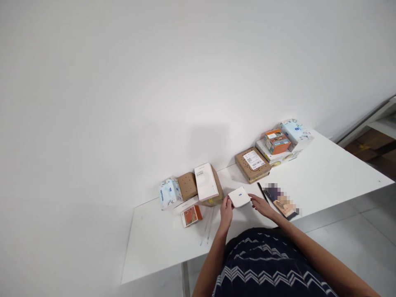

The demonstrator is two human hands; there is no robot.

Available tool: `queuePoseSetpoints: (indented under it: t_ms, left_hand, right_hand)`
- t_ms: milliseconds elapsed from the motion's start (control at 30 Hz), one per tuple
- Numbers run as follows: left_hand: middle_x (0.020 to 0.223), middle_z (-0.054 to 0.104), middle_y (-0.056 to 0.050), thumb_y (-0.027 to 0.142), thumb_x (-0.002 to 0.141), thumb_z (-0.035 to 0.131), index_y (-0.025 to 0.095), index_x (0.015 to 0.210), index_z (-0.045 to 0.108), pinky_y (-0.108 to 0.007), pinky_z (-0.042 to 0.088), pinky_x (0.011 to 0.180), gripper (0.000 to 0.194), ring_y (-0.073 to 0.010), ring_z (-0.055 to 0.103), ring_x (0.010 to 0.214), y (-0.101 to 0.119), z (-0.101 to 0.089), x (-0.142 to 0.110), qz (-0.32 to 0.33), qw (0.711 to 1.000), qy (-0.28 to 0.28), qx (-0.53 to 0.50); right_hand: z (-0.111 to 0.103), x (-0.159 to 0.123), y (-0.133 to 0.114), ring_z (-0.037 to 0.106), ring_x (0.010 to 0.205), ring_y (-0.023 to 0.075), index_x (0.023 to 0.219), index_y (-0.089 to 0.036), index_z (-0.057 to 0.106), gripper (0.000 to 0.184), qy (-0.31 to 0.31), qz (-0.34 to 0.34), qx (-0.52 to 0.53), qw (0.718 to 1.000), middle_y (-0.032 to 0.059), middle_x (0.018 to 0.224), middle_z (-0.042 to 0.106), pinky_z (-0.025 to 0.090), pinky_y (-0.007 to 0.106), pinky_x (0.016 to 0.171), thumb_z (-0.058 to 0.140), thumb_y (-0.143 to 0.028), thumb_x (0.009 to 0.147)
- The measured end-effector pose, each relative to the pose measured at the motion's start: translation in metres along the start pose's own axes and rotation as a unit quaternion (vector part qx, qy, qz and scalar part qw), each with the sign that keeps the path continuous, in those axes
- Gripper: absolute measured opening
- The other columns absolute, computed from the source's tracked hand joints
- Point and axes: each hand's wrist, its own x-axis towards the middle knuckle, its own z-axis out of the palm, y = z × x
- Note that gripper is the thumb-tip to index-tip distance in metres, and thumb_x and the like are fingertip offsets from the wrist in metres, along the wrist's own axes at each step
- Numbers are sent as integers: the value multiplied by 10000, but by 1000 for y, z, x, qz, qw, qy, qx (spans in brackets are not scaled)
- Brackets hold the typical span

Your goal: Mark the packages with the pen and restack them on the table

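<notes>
Between my two hands is a flat, square white box [239,199] with rounded corners and a small blue mark on top. My left hand [226,211] is closed on its left edge, and my right hand [260,204] grips the right edge. The box is over the white table [154,247], close to my body. Just beyond my left hand, a white power bank box [206,181] lies on a brown package [219,185]. To the right of my right hand lie a thin black stick-like item [262,192] and a flat item with a partly blurred picture [283,202].
Left on the table are a tissue pack [170,194], a brown carton [187,185], a small orange box [191,216] and thin clear sticks [206,231]. At the back right are a labelled cardboard box [253,164], an orange box [277,141] and another tissue pack [295,133]. A wall [198,82] stands behind.
</notes>
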Motion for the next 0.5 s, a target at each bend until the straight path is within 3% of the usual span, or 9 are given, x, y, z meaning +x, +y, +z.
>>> queuePoseSetpoints:
  t_ms: [100, 167, 267, 367, 500]
  left_hand:
    - [1263, 622, -131, 319, 850, 497, 168, 1279, 559, -354, 520, 885, 459, -227, 629, 1089, -4, 3, -3, 9, 999, -16, -30]
    - [1244, 641, -95, 229, 761, 579, 203, 1264, 578, -359, 486, 943, 504, -230, 601, 1136, -5, 6, -5, 29, 998, -25, -41]
    - [1192, 669, -80, 192, 666, 635, 215, 1222, 620, -362, 476, 942, 556, -256, 598, 1124, -5, 8, -5, 63, 994, -52, -71]
    - [1113, 692, -90, 275, 657, 663, 194, 1159, 667, -325, 507, 819, 509, -257, 639, 995, -5, 8, -3, 25, 993, -79, -85]
    - [914, 720, -77, 394, 662, 673, 171, 1070, 706, -311, 495, 697, 465, -213, 645, 775, -9, 12, -2, -29, 989, -111, -89]
  right_hand:
    - [7, 2, 4, 569, 1178, 258, 1323, -89, 513, 572, 6, -21, -37, 999, 169, 1309, 593, 373, 386, 1035, 450, -183, 762]
    - [10, 1, 3, 564, 1187, 261, 1310, -96, 519, 545, 11, -41, -53, 998, 170, 1336, 574, 387, 377, 1016, 450, -216, 783]
    - [8, -4, -1, 628, 1069, 261, 1180, -154, 611, 423, 21, -72, -70, 995, 130, 1175, 682, 441, 357, 924, 409, -330, 853]
    - [2, -7, -3, 672, 871, 261, 1037, -178, 662, 436, 40, -73, -81, 993, 109, 931, 738, 472, 346, 806, 348, -440, 886]
    - [1, -5, 5, 665, 817, 255, 1124, -147, 642, 491, 54, -44, -85, 994, 124, 925, 727, 473, 349, 778, 329, -432, 875]
